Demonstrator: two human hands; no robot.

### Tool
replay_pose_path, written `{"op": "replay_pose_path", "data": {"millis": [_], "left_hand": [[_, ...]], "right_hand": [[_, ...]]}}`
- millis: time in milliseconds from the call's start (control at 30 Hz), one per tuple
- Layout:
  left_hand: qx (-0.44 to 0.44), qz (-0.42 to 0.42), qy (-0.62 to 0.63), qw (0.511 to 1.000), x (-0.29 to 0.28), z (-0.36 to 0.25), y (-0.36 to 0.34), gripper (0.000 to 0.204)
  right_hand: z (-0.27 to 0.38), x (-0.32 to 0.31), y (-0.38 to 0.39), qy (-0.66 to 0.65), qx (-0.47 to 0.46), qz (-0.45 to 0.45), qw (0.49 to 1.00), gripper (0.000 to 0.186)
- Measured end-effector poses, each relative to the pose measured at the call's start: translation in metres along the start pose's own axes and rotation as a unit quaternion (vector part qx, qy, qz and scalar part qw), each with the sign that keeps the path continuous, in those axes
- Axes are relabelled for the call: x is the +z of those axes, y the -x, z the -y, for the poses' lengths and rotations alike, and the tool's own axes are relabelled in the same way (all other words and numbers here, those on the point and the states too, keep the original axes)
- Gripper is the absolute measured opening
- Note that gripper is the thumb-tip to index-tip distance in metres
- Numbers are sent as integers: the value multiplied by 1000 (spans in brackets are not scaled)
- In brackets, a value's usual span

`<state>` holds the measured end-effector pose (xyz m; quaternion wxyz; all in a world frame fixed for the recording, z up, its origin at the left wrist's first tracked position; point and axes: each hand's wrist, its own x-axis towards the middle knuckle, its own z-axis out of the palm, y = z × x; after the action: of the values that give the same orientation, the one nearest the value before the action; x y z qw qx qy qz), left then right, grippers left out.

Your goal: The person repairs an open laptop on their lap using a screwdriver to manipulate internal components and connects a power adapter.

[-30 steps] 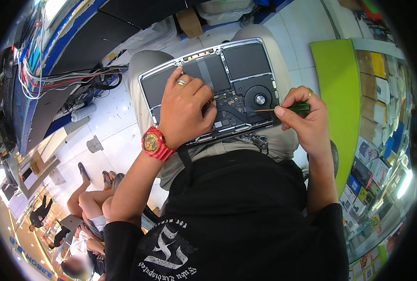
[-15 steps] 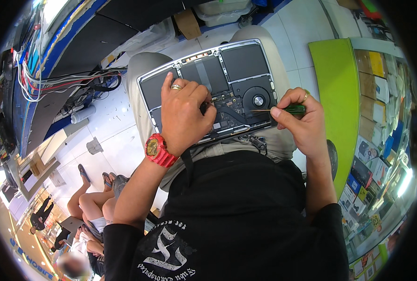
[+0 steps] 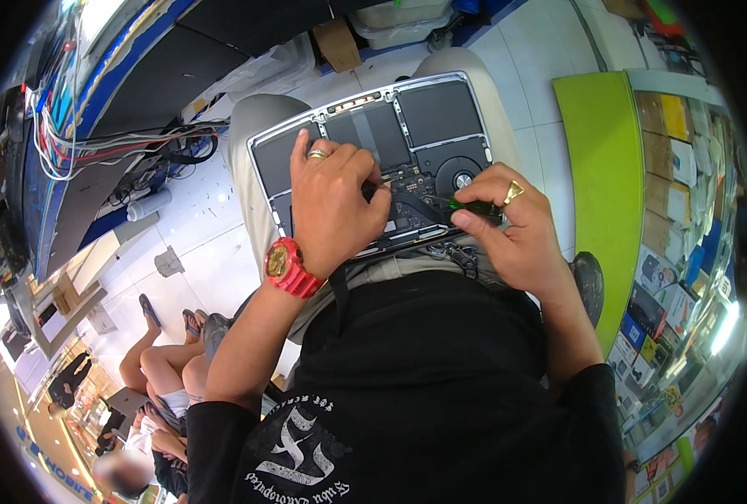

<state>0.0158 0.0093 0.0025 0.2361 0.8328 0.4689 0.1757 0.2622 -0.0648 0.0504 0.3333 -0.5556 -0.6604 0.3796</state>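
An opened laptop (image 3: 442,112) lies across my lap, its dark battery packs, circuit board and round fan (image 3: 457,175) exposed. Over its left half, my left hand (image 3: 331,197) has one finger stretched toward the far edge, while thumb and forefinger close near the middle of the board. Whatever they grip is hidden; a dark patch shows between them. At the near right part of the laptop, my right hand (image 3: 512,227) grips a small green-handled screwdriver (image 3: 489,210). Its thin shaft points left over the board; I cannot tell whether the tip touches anything.
A lime-green panel (image 3: 596,210) beside a glass display case (image 3: 676,227) with boxes stands at the right. Cables (image 3: 62,151) hang by the dark counter at the left. Plastic bins (image 3: 398,21) and a cardboard box (image 3: 335,44) sit ahead. Seated people (image 3: 167,370) are at lower left.
My right hand has moved left with the screwdriver, from beyond the laptop's right edge to over its board beside the fan. My left hand has hardly moved.
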Motion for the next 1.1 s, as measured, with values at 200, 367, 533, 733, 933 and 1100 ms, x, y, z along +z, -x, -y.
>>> {"op": "replay_pose_path", "data": {"millis": [200,367,533,733,933,1100], "left_hand": [[11,-2,9,1000,-1,3,1,15],[18,2,29,999,-2,8,6,12],[22,-6,36,999,-2,10,8,11],[25,-4,33,999,-3,10,8,11],[27,-6,39,999,-4,10,8,12],[32,-3,37,999,-4,12,10,13]], "right_hand": [[10,25,-9,72,18,-7,997,13],[9,26,-16,133,-32,34,990,12],[8,29,-19,157,-43,31,986,8],[7,32,-22,160,-30,27,986,9],[11,31,-24,180,-27,42,982,8],[23,24,-41,270,-75,115,953,7]]}}
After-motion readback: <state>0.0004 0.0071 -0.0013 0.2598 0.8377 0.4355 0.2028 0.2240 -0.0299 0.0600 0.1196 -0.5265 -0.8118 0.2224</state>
